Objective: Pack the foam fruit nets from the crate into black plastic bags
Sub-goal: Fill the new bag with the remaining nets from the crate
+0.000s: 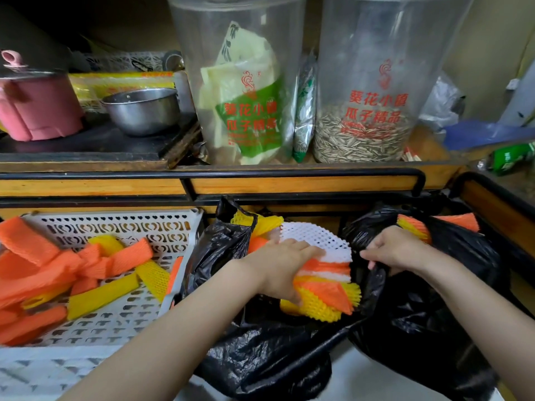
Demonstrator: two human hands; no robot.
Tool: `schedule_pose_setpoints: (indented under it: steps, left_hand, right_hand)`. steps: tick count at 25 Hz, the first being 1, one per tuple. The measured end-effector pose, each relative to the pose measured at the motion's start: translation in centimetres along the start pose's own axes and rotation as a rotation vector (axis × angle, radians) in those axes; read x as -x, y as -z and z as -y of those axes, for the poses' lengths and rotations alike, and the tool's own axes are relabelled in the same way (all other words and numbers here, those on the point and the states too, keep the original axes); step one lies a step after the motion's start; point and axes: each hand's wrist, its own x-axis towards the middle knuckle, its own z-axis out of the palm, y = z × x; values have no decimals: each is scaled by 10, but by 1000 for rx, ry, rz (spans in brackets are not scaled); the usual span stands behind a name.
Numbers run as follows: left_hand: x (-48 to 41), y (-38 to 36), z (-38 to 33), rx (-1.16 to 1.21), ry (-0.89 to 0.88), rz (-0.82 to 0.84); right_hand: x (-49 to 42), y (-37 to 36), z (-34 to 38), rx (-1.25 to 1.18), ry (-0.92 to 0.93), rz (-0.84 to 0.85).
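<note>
L hand (pixel 282 266) clamps ribbed foam nets (pixel 324 287).

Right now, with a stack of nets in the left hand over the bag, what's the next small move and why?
Probably push the stack of nets down into the middle black bag. The left hand holds it at the mouth, which the right hand pinches open; the crate holds more.

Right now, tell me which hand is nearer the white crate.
Left. The left hand presses a stack of foam nets in the middle black bag, beside the white crate. The right hand grips a bag edge farther away.
</note>
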Motion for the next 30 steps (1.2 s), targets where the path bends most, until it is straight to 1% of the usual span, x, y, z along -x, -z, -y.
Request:
schedule_pose_setpoints:
  steps: [1,2,3,4,5,6,7,9,11,13,14,16,19,20,21,22,25,28,30]
  left_hand:
    - [1,-1,0,1,-6,7]
    - [3,-1,1,3,-8,21]
    - [5,-1,3,12,-4,45]
    - [7,0,5,25,6,80]
    - [9,0,6,36,21,121]
    - [10,1,6,35,39,150]
    - [11,1,6,15,56,150]
    - [9,-1,10,-61,97,56]
    - [3,-7,14,-158,158,-46]
    - [-3,-17,10,-193,197,-71]
    - [-6,-22,5,-167,191,-70]
    - [-8,-30,-8,-41,133,-96]
    - [3,-21,-25,279,37,-207]
    - [10,-18,-27,345,29,-220]
    - [18,-16,-28,349,25,-219]
    - [24,-16,-26,292,24,-204]
    - [35,-26,-17,31,34,-84]
    - [27,-37,-16,-15,30,-47]
    - [17,-40,-22,-42,44,-66]
  right_hand:
    - [-2,0,0,-36,17,-64]
    - [-4,0,0,-182,43,-134]
    - [-5,-3,4,-434,64,-172]
    - [-1,-6,9,-708,92,-176]
    - [5,-7,16,-888,150,-162]
    - [11,-8,22,-913,223,-142]
    - [17,-9,26,-861,304,-117]
    - [29,-9,34,-736,415,-57]
    - [37,-9,38,-671,446,3]
    - [42,-11,40,-670,450,22]
    - [42,-12,40,-688,442,-1]
    - [39,-9,40,-732,414,-78]
    - [28,-4,32,-726,353,-182]
    - [23,-4,28,-711,333,-211]
    - [20,-3,25,-705,317,-236]
    - [18,-3,23,-707,302,-258]
    - [14,-3,24,-726,278,-309]
    - [12,-1,37,-743,313,-368]
    - [10,2,47,-706,335,-410]
